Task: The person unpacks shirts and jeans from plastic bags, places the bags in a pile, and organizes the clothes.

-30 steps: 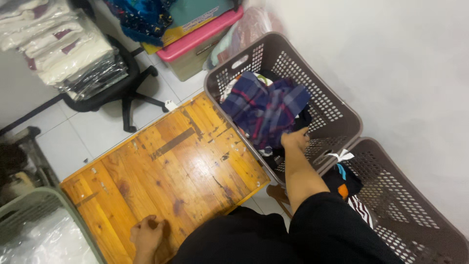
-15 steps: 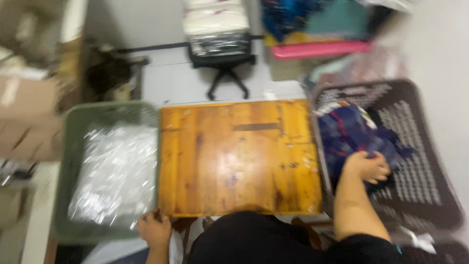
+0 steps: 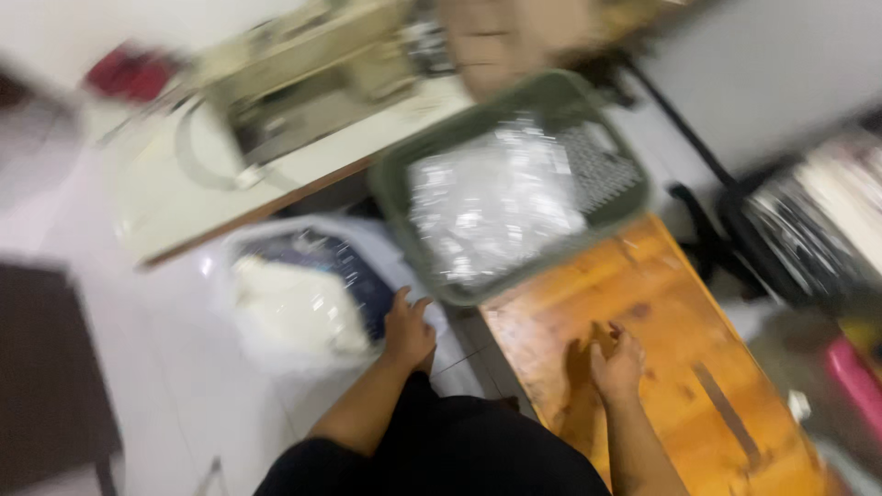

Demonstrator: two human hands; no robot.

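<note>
The view is blurred by motion. My left hand [image 3: 407, 331] reaches down to a clear plastic bag [image 3: 303, 298] on the floor, fingers spread at its edge; the bag holds white and dark blue material. My right hand [image 3: 617, 363] rests on the low wooden table [image 3: 698, 321] near its left edge and holds nothing. A green basket [image 3: 634, 197] filled with clear plastic packets stands just beyond both hands, against the table's far end.
A sewing machine [image 3: 303, 83] stands on a white table [image 3: 184, 197] at the upper left. A black office chair [image 3: 735, 239] with stacked packets is at the right. A pink bin [image 3: 854, 381] shows at the right edge, a dark object [image 3: 46, 367] at the left.
The view has swung left, away from the brown baskets. My right hand left the plaid clothes and now lies on the wooden table. My left hand moved off the table edge to the floor bag.
</note>
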